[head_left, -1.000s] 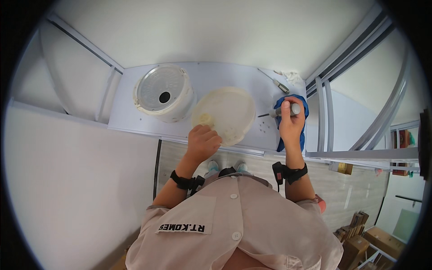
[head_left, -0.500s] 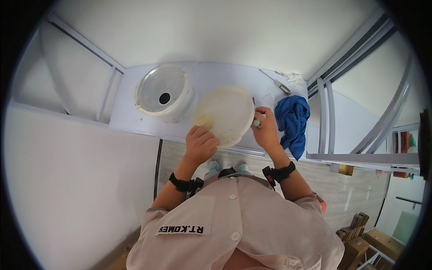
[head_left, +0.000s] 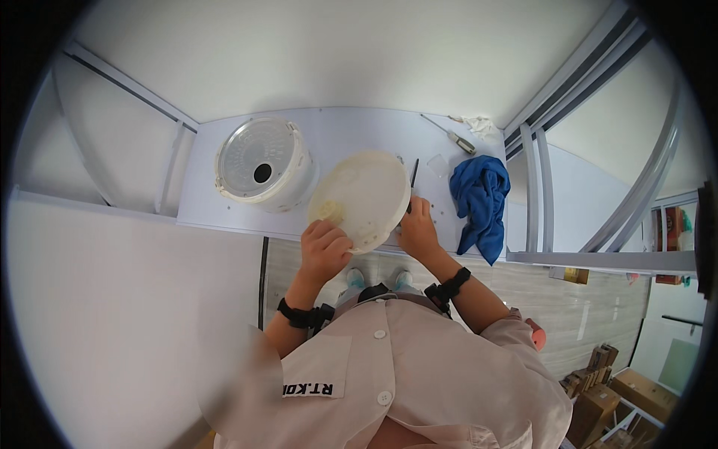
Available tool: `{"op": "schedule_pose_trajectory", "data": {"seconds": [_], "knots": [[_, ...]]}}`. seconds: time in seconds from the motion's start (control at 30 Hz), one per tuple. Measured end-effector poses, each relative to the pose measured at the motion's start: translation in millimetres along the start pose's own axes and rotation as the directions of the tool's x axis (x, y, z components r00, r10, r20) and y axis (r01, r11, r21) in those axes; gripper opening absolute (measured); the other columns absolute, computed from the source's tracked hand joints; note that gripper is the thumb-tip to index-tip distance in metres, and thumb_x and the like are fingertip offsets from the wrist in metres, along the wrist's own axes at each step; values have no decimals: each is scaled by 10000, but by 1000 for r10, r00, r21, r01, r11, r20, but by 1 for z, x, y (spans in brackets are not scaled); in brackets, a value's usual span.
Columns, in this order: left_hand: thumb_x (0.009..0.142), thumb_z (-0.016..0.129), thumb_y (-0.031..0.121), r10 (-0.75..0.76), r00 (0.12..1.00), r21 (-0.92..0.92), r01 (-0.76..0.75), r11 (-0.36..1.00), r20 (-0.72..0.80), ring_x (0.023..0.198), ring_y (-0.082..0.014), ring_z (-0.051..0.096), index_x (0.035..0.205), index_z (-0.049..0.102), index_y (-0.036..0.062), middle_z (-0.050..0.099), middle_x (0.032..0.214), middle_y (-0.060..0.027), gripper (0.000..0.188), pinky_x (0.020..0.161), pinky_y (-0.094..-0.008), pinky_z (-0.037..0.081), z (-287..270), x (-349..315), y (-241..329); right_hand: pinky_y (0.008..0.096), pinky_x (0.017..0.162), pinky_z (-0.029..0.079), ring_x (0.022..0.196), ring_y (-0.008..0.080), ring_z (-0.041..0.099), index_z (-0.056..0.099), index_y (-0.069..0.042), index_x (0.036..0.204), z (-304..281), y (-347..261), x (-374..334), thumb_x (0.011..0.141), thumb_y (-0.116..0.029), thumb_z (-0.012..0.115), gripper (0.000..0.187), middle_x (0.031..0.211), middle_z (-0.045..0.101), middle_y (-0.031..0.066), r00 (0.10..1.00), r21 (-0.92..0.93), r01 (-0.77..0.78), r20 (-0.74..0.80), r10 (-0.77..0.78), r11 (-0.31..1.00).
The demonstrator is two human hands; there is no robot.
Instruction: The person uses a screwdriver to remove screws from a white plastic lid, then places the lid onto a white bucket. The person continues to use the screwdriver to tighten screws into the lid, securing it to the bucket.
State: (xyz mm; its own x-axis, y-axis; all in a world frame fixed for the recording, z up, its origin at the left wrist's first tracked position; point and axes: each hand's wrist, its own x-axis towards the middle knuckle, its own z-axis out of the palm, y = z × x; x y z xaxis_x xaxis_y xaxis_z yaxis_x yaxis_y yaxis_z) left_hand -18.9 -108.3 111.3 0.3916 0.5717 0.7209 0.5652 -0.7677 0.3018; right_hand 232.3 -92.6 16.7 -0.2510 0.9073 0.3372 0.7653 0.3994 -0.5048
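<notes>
My left hand [head_left: 326,251] grips the near-left rim of a round, translucent white plastic lid [head_left: 366,187], held tilted above the table's front edge. A pale yellowish patch [head_left: 329,212] shows on the lid by my left fingers, and small specks mark its lower part. At the lid's right edge my right hand [head_left: 419,227] is closed, fingers curled round something small and dark, partly hidden. Just beyond those fingers a thin black rod-like thing [head_left: 415,173] points away from me; whether it is in my hand or on the table I cannot tell.
A white bucket [head_left: 299,187] with a clear top and a dark round hole stands at the left of the white table [head_left: 351,123]. To the right lie a blue cloth [head_left: 482,202], a screwdriver [head_left: 461,142], a small clear plastic piece [head_left: 437,165] and crumpled white tissue [head_left: 482,126].
The lid has come slightly left and nearer me. My right hand has moved left and down along its edge, and more of the black rod-like thing shows. My left hand keeps its grip.
</notes>
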Motion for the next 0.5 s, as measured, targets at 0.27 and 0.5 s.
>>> {"op": "schedule_pose_trajectory", "data": {"seconds": [0.27,0.5], "knots": [[588,748,-28,-17,1000,7,17,1000,23,696,-258,613,702,562,120,614,706,-15,264,623,-399,474,-2,1,3,490,995,503,1173,400,560,687,-44,1138,17,15,-6,766,-100,862,414,1275,552,205,997,-41,51,-52,-53,998],[584,758,-11,6,1000,10,-6,1000,20,709,-239,615,715,608,134,616,715,1,246,654,-391,481,-3,3,5,487,956,517,1155,386,575,692,-44,1133,-9,1,7,809,-97,823,354,1253,582,180,1000,-41,-6,10,7,999]]}}
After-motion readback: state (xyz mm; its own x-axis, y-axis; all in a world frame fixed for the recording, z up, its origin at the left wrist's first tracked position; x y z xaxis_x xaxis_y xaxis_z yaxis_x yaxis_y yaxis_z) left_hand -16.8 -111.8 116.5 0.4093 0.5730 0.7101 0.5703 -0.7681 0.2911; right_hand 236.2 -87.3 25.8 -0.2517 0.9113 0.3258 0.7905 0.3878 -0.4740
